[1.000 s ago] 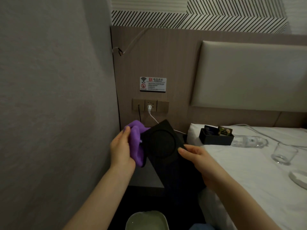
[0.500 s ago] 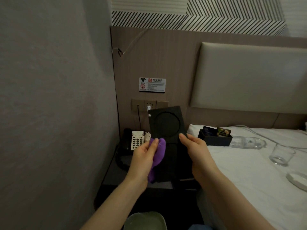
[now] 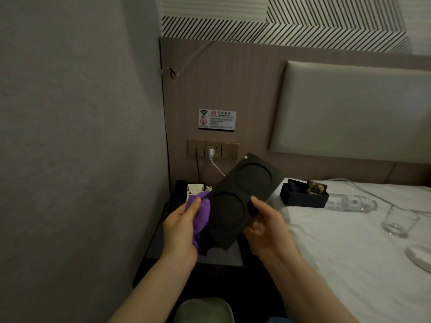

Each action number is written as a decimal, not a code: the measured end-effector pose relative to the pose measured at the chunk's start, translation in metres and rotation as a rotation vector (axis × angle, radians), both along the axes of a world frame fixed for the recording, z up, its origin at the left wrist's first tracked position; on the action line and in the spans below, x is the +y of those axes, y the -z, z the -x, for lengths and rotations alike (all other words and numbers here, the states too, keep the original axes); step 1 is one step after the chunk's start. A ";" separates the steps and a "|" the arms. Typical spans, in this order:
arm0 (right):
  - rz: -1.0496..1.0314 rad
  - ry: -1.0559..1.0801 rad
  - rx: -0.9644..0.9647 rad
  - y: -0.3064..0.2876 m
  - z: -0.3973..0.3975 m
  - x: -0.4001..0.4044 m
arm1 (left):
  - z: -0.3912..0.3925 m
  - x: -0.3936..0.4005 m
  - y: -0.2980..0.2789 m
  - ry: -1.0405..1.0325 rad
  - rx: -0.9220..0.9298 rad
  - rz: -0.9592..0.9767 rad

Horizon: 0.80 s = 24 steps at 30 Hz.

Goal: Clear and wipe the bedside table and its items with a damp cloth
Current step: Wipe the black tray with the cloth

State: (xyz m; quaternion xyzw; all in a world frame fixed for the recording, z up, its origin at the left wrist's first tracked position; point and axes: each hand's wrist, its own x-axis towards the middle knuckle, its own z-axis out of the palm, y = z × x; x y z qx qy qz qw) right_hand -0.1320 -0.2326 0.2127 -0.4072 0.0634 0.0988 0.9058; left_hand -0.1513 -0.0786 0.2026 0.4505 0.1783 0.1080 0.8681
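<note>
A black tray [image 3: 247,192] with two round recesses is held tilted above the bedside table [image 3: 219,257]. My right hand [image 3: 265,226] grips its lower right edge, thumb on top. My left hand [image 3: 184,226] holds a purple cloth [image 3: 201,214] bunched against the tray's lower left edge. A phone [image 3: 186,192] with a pale keypad stands at the back of the table, partly hidden by the cloth and tray.
On the white bed [image 3: 349,252] lie a black box of sachets [image 3: 304,194], a plastic bottle [image 3: 349,202], a glass [image 3: 398,221] and a white dish [image 3: 419,255]. A white plug and cable [image 3: 213,157] hang from the wall socket. A green basin [image 3: 205,310] sits below.
The tray has swung from upright to a diagonal tilt, top end now to the right. My left hand with the cloth has shifted slightly left along the tray's lower edge.
</note>
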 end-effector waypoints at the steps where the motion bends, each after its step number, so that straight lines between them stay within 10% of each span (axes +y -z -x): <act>1: 0.037 -0.051 -0.018 -0.005 -0.001 -0.008 | -0.002 0.009 -0.002 0.029 -0.017 -0.033; 5: 0.295 -0.108 0.014 -0.015 -0.004 -0.028 | -0.004 0.028 -0.007 0.138 -0.059 -0.066; 11: 0.051 0.069 0.105 -0.005 0.000 -0.026 | 0.003 0.007 0.016 -0.017 0.015 0.233; 24: -0.017 0.167 0.076 0.017 0.022 0.003 | 0.017 -0.008 0.021 -0.021 0.066 0.104</act>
